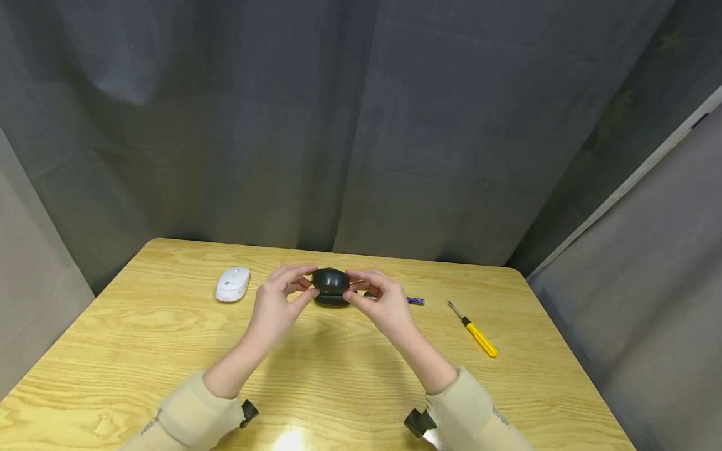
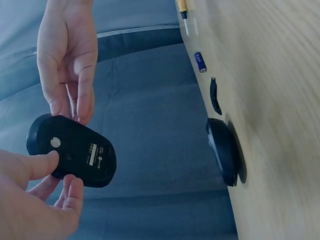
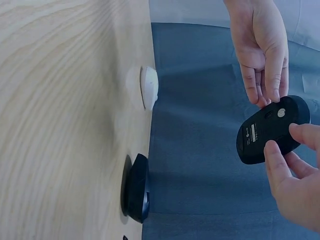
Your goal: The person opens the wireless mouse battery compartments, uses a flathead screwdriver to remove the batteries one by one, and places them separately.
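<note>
A black computer mouse (image 1: 330, 280) is held up above the table between both hands. Its underside, with a pale label and a round sticker, shows in the left wrist view. The left hand (image 1: 277, 299) pinches one side of it between thumb and fingers. On the opposite side, the right hand (image 1: 389, 304) grips the edge the same way, its thumb (image 3: 306, 134) lying on the underside in the right wrist view. Just behind and below the held mouse, a second black mouse (image 1: 331, 300) rests on the table, partly hidden in the head view.
A white mouse (image 1: 233, 284) lies to the left on the wooden table (image 1: 316, 382). Right of the hands are a small curved black piece (image 2: 215, 95), a blue battery (image 1: 416, 301) and a yellow-handled screwdriver (image 1: 476, 332). Dark curtains (image 1: 271, 125) hang behind the table.
</note>
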`<action>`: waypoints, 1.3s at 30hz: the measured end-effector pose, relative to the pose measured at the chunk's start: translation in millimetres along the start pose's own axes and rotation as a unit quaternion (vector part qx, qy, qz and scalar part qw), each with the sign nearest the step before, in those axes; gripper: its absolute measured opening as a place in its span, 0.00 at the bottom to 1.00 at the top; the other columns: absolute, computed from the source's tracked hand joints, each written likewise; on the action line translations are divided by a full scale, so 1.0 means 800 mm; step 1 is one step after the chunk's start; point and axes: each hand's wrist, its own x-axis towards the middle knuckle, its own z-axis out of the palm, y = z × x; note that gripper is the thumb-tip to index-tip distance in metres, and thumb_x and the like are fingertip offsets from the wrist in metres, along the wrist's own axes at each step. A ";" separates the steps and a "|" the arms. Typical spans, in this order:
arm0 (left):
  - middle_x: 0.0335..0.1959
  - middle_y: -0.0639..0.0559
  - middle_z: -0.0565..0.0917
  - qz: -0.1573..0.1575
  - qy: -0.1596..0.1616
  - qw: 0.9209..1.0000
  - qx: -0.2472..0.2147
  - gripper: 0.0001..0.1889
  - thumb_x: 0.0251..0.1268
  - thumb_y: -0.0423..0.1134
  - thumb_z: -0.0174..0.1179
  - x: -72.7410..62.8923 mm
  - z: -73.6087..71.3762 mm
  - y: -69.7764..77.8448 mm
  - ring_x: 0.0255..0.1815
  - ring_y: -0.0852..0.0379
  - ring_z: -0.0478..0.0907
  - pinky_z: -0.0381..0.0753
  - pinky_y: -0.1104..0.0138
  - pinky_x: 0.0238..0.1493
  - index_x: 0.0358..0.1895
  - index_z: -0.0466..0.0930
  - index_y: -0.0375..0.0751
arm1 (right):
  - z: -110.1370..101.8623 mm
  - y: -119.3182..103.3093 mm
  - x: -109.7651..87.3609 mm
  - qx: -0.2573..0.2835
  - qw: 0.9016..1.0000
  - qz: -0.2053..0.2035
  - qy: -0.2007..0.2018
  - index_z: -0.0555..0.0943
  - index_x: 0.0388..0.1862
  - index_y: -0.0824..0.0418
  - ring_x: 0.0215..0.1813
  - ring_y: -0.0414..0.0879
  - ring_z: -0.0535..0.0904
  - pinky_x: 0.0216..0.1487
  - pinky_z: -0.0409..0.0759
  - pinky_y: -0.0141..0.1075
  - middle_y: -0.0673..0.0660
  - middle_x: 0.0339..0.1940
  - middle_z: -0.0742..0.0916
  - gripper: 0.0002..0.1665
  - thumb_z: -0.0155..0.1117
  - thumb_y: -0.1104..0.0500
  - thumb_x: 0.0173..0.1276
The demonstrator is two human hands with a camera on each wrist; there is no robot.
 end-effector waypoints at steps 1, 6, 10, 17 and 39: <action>0.46 0.43 0.79 0.002 -0.002 1.000 0.001 0.18 0.54 0.29 0.67 -0.001 0.001 0.000 0.41 0.53 0.79 0.81 0.64 0.47 0.51 0.81 0.38 | -0.001 0.001 -0.002 0.001 1.000 -0.002 -0.001 0.81 0.52 0.63 0.47 0.52 0.82 0.49 0.81 0.37 0.60 0.50 0.82 0.22 0.71 0.63 0.57; 0.45 0.45 0.79 0.006 -0.010 1.000 0.004 0.17 0.55 0.31 0.67 -0.008 0.007 -0.001 0.41 0.55 0.79 0.82 0.63 0.47 0.50 0.81 0.39 | -0.004 0.008 -0.011 -0.004 1.000 0.001 -0.002 0.81 0.53 0.62 0.47 0.52 0.82 0.40 0.81 0.30 0.60 0.48 0.82 0.22 0.70 0.61 0.59; 0.43 0.47 0.81 0.008 -0.013 1.000 0.015 0.16 0.55 0.32 0.67 -0.014 0.010 -0.001 0.39 0.57 0.79 0.82 0.66 0.45 0.49 0.82 0.39 | -0.006 0.015 -0.017 -0.025 1.000 -0.001 0.000 0.83 0.50 0.59 0.44 0.46 0.82 0.42 0.79 0.29 0.56 0.45 0.83 0.19 0.70 0.57 0.59; 0.39 0.51 0.81 -0.012 -0.031 0.999 0.020 0.15 0.55 0.34 0.66 -0.023 0.016 -0.006 0.38 0.59 0.78 0.82 0.68 0.43 0.48 0.82 0.39 | -0.010 0.021 -0.028 -0.040 0.999 0.017 -0.001 0.84 0.46 0.55 0.44 0.45 0.80 0.43 0.81 0.32 0.52 0.42 0.84 0.15 0.69 0.53 0.60; 0.36 0.52 0.85 -0.123 -0.121 0.984 -0.030 0.11 0.57 0.40 0.66 -0.047 0.036 -0.024 0.37 0.59 0.82 0.81 0.72 0.39 0.43 0.82 0.42 | -0.014 0.027 -0.061 0.031 0.995 0.085 -0.043 0.80 0.48 0.71 0.40 0.52 0.84 0.40 0.84 0.40 0.65 0.40 0.84 0.16 0.64 0.62 0.64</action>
